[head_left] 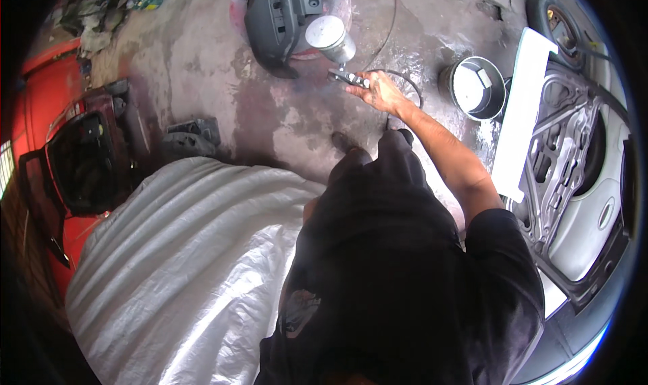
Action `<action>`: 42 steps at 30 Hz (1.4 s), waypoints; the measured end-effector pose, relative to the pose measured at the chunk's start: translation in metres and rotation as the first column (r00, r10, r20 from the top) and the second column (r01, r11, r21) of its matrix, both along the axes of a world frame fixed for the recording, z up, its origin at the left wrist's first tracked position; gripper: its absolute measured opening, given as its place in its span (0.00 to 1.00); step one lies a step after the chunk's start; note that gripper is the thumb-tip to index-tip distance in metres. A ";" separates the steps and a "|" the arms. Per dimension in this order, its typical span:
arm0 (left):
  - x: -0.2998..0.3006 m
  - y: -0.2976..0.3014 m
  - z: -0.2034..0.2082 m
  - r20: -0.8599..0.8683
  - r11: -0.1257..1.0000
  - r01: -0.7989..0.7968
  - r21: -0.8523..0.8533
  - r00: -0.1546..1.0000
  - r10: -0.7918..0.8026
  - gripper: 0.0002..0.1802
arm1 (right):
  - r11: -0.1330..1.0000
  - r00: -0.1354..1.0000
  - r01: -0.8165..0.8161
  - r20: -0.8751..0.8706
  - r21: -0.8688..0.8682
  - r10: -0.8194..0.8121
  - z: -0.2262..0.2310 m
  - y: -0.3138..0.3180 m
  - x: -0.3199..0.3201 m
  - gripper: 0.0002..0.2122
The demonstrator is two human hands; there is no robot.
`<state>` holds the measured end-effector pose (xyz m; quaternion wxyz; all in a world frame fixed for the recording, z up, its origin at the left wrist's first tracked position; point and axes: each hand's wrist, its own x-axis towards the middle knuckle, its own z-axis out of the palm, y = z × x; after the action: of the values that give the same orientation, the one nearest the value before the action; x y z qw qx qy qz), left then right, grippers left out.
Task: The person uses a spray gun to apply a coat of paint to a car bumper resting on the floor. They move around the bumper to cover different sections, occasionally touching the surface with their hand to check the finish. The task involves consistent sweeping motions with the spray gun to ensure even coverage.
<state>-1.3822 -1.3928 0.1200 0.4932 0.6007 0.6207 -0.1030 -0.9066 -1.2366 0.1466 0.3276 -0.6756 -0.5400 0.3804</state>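
My right hand [381, 92] is closed around the handle of a paint spray gun [349, 78], with the arm stretched out in front of me. A whitish round cup [332, 40] sits on top of the gun. From near the grip, a dark air hose [409, 81] curves down beside my wrist. Just beyond the gun lies a dark grey plastic car part [270, 27], perhaps a bumper piece, resting on a round, paint-stained support [341, 3]. The cup overlaps the edge of that part in the picture. My left hand does not show.
A silvery cover [202, 250] drapes a large object at my left. Farther left are a red car body [50, 91] and dark parts [192, 136] on the floor. To the right stand a metal bucket [501, 105], a long white panel [523, 115], a car door [587, 229] and a wheel [545, 21].
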 end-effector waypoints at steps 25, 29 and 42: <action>-0.017 -0.014 0.010 -0.004 1.000 0.026 0.014 1.000 -0.025 0.25 | 0.997 1.000 -0.018 -0.012 -0.074 0.017 -0.021 -0.007 -0.077 0.18; -0.016 -0.027 0.012 -0.004 1.000 -0.010 0.007 1.000 0.010 0.25 | 0.999 1.000 -0.001 0.008 -0.052 0.002 -0.028 -0.016 -0.093 0.19; 0.009 -0.049 -0.054 -0.043 0.918 0.216 -0.334 0.969 -0.244 0.36 | 0.973 0.975 0.155 0.134 0.169 -0.179 -0.072 -0.010 -0.165 0.17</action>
<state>-1.3731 -1.4421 0.0663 0.5439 0.5748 0.5401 -0.2865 -1.0716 -1.2463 0.0748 0.3697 -0.7171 -0.5322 0.2565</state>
